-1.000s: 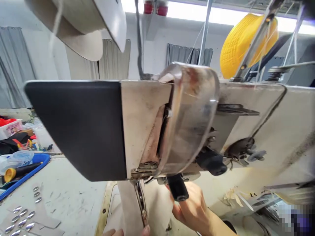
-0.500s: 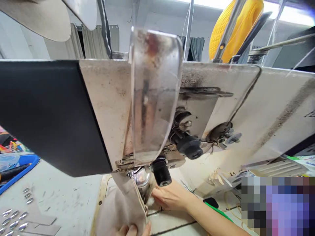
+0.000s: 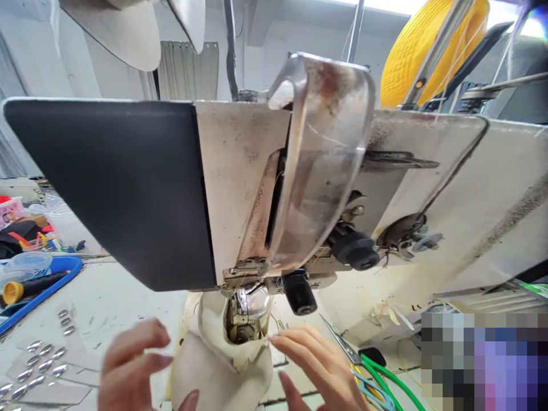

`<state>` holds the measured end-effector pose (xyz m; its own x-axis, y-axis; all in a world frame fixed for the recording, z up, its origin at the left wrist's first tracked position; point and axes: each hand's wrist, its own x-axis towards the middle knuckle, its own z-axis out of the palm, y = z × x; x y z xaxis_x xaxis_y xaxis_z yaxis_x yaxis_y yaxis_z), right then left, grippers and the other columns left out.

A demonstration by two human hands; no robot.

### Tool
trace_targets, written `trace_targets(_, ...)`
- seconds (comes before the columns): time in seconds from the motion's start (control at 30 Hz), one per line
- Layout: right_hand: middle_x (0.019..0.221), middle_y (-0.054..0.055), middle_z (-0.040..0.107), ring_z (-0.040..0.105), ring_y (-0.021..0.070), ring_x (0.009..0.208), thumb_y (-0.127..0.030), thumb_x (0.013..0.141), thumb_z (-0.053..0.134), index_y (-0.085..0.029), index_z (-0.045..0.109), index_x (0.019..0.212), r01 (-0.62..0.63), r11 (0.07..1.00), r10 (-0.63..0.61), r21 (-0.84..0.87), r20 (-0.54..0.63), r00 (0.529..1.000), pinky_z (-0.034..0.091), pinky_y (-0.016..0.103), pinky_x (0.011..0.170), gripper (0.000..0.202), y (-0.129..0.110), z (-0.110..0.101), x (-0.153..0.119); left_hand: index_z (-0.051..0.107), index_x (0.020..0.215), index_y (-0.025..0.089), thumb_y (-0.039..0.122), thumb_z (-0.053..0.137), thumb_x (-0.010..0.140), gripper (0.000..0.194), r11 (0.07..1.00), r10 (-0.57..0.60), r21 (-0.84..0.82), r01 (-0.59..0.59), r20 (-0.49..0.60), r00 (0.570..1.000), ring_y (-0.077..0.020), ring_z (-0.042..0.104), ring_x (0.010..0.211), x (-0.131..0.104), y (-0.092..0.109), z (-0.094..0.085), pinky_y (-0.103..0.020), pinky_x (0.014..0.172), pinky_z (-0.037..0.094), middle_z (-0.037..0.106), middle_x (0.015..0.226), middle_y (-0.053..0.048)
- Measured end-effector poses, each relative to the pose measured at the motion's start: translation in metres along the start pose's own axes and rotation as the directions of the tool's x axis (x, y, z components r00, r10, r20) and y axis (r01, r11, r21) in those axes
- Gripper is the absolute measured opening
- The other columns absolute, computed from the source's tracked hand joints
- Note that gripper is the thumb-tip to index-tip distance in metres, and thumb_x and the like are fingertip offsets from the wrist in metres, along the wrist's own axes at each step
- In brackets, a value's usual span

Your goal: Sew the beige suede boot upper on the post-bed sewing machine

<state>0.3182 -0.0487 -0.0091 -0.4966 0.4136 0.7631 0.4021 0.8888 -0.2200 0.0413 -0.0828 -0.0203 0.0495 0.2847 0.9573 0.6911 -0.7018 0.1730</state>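
Observation:
A pale cream fabric piece (image 3: 222, 377) lies on the bed of a sewing machine (image 3: 240, 165), its opening around the metal parts under the head. My left hand (image 3: 137, 365) is at the fabric's left side, fingers apart and curved, holding nothing. On the right, my right hand (image 3: 317, 365) has its fingers spread, with the fingertips near the fabric's right edge and nothing gripped. The needle area is partly hidden beneath the machine head and a black knob (image 3: 298, 292).
Scissors with green handles (image 3: 377, 368) lie right of my right hand. At the left are a blue tray (image 3: 68, 274) with items in it and several shiny oval metal pieces (image 3: 45, 365). A yellow thread cone (image 3: 428, 57) stands above the machine.
My left hand has let go of the fabric and moved left. My right hand has drawn back from behind the machine's foot and opened. The fabric's opening now shows, and the view has shifted left.

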Motion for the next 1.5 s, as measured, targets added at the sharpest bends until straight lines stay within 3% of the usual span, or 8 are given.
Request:
trace_targets(0.1, 0.122, 0.010, 0.068, 0.065, 0.0185, 0.114, -0.010, 0.086, 0.061, -0.016, 0.051, 0.135, -0.054, 0.991, 0.058, 0.125, -0.033, 0.998, 0.054, 0.025, 0.101, 0.051, -0.012, 0.016, 0.016, 0.058, 0.118, 0.018, 0.009, 0.063, 0.081, 0.039, 0.989, 0.125, 0.054, -0.137, 0.187, 0.974, -0.0227, 0.052, 0.122, 0.042, 0.008, -0.007, -0.038, 0.118, 0.034, 0.061, 0.115, -0.006)
trace_targets(0.17, 0.107, 0.006, 0.071, 0.068, 0.0157, 0.100, -0.013, 0.090, 0.063, -0.019, 0.058, 0.122, -0.091, 0.970, 0.108, 0.225, -0.063, 0.992, 0.056, 0.022, 0.090, 0.033, -0.016, 0.027, 0.023, 0.061, 0.110, 0.022, 0.004, 0.053, 0.091, 0.028, 0.990, 0.124, -0.001, -0.138, 0.448, 0.885, -0.0146, 0.059, 0.112, 0.061, 0.014, -0.003, -0.030, 0.122, 0.024, 0.067, 0.101, 0.001)
trace_targets(0.27, 0.090, 0.000, 0.069, 0.066, 0.0098, 0.077, -0.011, 0.094, 0.060, -0.021, 0.062, 0.101, -0.209, 0.909, 0.255, 0.362, -0.084, 0.963, 0.055, 0.016, 0.070, 0.012, -0.025, 0.035, 0.029, 0.055, 0.103, 0.025, 0.007, 0.050, 0.097, 0.020, 0.998, 0.038, -0.055, -0.008, 0.567, 0.823, -0.0079, 0.063, 0.086, 0.072, 0.021, 0.002, -0.023, 0.112, 0.027, 0.066, 0.087, 0.009)
trace_targets(0.7, 0.095, -0.001, 0.072, 0.070, 0.0101, 0.084, -0.024, 0.091, 0.070, -0.029, 0.079, 0.098, -0.436, 0.617, 0.634, 0.655, -0.086, 0.769, 0.059, 0.016, 0.076, 0.013, -0.048, 0.033, 0.041, 0.059, 0.098, 0.030, 0.022, 0.060, 0.096, 0.008, 0.985, -0.174, 0.107, 0.138, 0.575, 0.799, -0.0108, 0.060, 0.073, 0.072, 0.028, 0.013, -0.031, 0.074, 0.036, 0.071, 0.088, 0.016)
trace_targets(0.93, 0.081, 0.001, 0.072, 0.063, 0.0087, 0.073, -0.042, 0.088, 0.076, -0.019, 0.076, 0.084, -0.625, 0.331, 0.763, 0.707, 0.189, 0.618, 0.051, 0.013, 0.068, 0.024, -0.048, 0.016, 0.057, 0.055, 0.092, 0.028, 0.018, 0.063, 0.093, 0.013, 0.983, -0.179, 0.122, 0.135, 0.522, 0.834, -0.0098, 0.055, 0.067, 0.066, 0.031, 0.018, -0.031, 0.074, 0.032, 0.067, 0.080, 0.017)
trace_targets(1.1, 0.081, 0.001, 0.072, 0.063, 0.0065, 0.072, -0.041, 0.090, 0.077, -0.018, 0.077, 0.087, -0.513, 0.141, 0.700, 0.847, 0.281, 0.657, 0.053, 0.012, 0.069, 0.024, -0.034, 0.022, 0.051, 0.058, 0.097, 0.024, 0.000, 0.054, 0.092, 0.025, 1.000, 0.017, -0.007, -0.015, 0.422, 0.906, -0.0077, 0.065, 0.071, 0.058, 0.031, 0.018, -0.032, 0.096, 0.030, 0.070, 0.083, 0.010)
trace_targets(1.27, 0.096, 0.001, 0.076, 0.071, 0.0102, 0.086, -0.024, 0.087, 0.077, -0.025, 0.077, 0.108, -0.383, 0.328, 0.647, 0.863, 0.091, 0.757, 0.059, 0.016, 0.083, 0.021, -0.038, 0.028, 0.044, 0.053, 0.109, 0.023, 0.005, 0.052, 0.096, 0.022, 0.997, 0.016, 0.053, -0.053, 0.541, 0.841, -0.0073, 0.067, 0.084, 0.066, 0.028, 0.016, -0.029, 0.100, 0.030, 0.072, 0.097, 0.006)
trace_targets(1.5, 0.090, -0.003, 0.076, 0.072, 0.0076, 0.079, -0.013, 0.087, 0.068, -0.026, 0.075, 0.104, -0.388, 0.612, 0.644, 0.690, -0.150, 0.750, 0.059, 0.012, 0.077, 0.022, -0.046, 0.037, 0.046, 0.053, 0.109, 0.026, 0.010, 0.051, 0.098, 0.020, 0.999, -0.040, 0.046, 0.018, 0.528, 0.848, -0.0054, 0.067, 0.085, 0.066, 0.030, 0.013, -0.027, 0.098, 0.031, 0.073, 0.099, 0.009)
